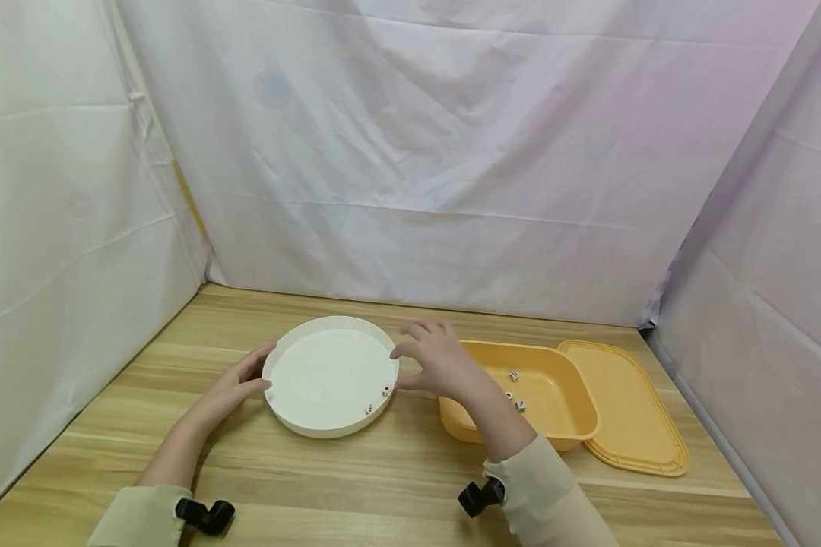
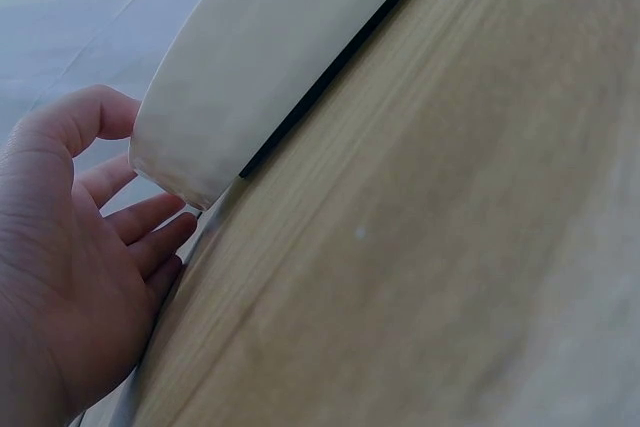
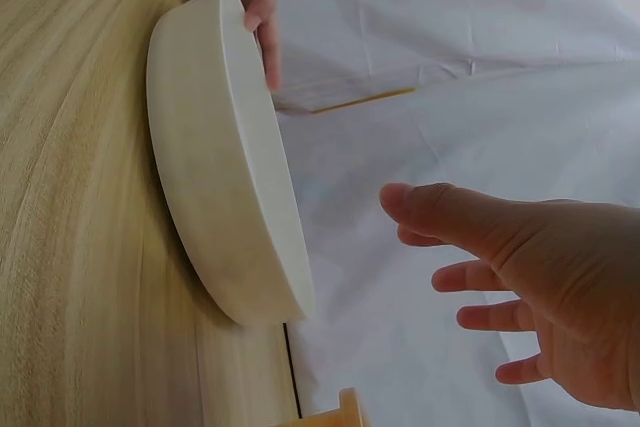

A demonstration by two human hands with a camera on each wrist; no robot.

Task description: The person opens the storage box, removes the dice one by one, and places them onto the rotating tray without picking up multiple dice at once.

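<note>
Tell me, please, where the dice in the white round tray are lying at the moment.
In the head view, two dice lie against the white round tray's near-right inner wall, just left of the right hand and the orange tub.

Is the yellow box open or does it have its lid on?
Open. The yellow box has no lid on; its lid lies beside it on the table, and dice show inside.
</note>
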